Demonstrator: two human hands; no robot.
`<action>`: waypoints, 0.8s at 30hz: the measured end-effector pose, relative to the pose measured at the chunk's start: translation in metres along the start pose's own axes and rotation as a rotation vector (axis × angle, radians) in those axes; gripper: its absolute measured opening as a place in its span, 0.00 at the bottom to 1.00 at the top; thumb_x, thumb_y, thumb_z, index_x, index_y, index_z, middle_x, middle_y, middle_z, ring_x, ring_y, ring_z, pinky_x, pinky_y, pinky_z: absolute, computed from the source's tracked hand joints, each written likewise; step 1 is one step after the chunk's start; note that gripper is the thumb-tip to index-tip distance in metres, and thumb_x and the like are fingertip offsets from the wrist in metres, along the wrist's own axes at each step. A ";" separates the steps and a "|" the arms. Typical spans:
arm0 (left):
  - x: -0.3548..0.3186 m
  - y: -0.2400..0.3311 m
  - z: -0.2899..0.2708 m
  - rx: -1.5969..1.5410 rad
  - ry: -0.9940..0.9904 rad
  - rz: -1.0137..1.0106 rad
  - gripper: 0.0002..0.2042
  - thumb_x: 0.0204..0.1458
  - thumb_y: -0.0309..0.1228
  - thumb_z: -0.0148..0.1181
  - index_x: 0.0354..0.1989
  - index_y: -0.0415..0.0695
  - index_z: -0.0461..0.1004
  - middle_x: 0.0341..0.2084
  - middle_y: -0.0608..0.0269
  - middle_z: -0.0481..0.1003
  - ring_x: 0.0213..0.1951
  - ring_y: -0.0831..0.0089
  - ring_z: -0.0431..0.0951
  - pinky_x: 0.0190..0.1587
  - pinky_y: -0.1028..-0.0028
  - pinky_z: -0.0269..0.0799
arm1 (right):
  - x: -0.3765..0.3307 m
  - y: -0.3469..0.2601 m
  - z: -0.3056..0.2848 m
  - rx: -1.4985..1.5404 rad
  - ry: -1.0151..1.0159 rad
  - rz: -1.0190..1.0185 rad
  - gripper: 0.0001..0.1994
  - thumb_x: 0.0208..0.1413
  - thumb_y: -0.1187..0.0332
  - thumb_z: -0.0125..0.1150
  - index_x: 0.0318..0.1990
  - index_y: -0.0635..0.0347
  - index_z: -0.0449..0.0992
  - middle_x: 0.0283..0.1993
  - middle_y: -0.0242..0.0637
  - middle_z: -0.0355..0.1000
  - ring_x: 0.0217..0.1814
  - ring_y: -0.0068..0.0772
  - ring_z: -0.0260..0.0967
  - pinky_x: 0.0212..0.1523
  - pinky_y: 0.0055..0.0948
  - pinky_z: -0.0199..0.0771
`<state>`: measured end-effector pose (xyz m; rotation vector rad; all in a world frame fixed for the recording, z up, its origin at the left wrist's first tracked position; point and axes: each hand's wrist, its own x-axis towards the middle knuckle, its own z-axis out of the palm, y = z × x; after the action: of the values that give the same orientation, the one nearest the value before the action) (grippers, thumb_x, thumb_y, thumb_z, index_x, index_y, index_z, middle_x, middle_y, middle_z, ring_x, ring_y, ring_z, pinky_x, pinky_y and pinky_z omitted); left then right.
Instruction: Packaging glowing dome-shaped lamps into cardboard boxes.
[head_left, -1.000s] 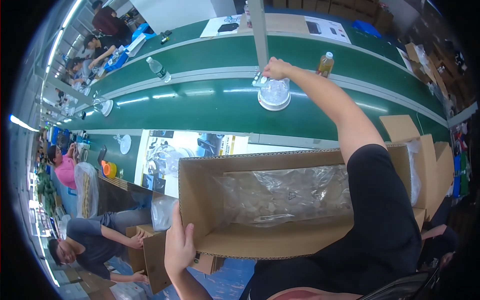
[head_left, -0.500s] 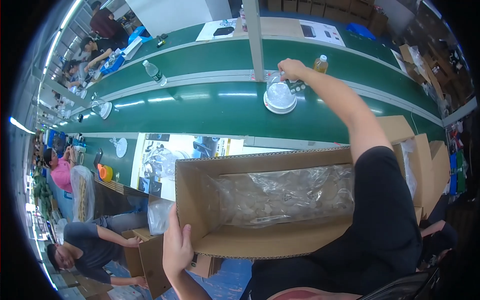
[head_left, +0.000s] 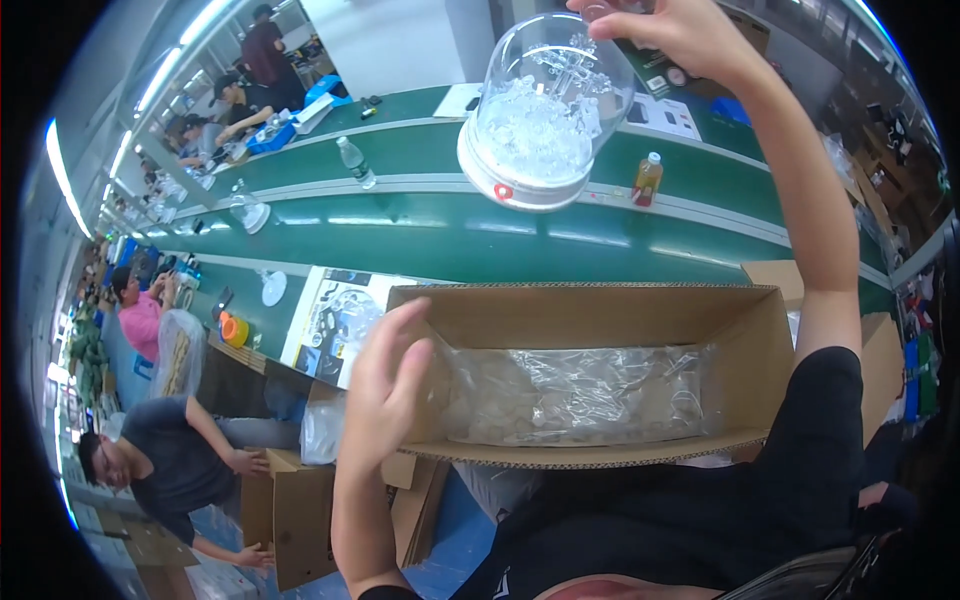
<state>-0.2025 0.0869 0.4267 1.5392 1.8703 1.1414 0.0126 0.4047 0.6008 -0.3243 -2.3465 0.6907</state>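
A clear dome (head_left: 610,85) on a round white base hangs tilted above the green bench, with its base toward the lower left. Clear, flower-like pieces on stems show inside it. At the top edge of the view, the fingers of my right hand (head_left: 685,35) close on the dome's top. Below stands an open cardboard box (head_left: 600,310) in front of my body. Crumpled clear plastic film (head_left: 570,395) covers its bottom. My left hand (head_left: 380,390) is raised at the box's left end, fingers stretched and apart; whether it touches the wall cannot be told.
On the green bench (head_left: 400,235) stand a clear bottle (head_left: 355,163), an amber bottle (head_left: 647,180) and another dome (head_left: 248,210). A printed sheet (head_left: 312,325) lies left of the box. At lower left a co-worker (head_left: 165,460) holds a cardboard carton (head_left: 300,520).
My right hand has lifted the dome off the bench, up and toward me. My left hand has loosened from the box's left edge, and its fingers have spread.
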 end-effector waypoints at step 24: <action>-0.050 0.001 0.073 -1.329 0.113 0.092 0.34 0.64 0.54 0.46 0.67 0.38 0.55 0.63 0.51 0.62 0.65 0.56 0.62 0.67 0.56 0.58 | -0.176 -0.134 0.048 -0.473 0.158 -0.862 0.17 0.42 0.60 0.73 0.43 0.43 0.85 0.33 0.21 0.62 0.36 0.23 0.57 0.35 0.28 0.52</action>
<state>-0.1320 0.0614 0.3801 0.7454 0.6512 1.9180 0.1070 0.2048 0.5517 0.4153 -2.1728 -0.2927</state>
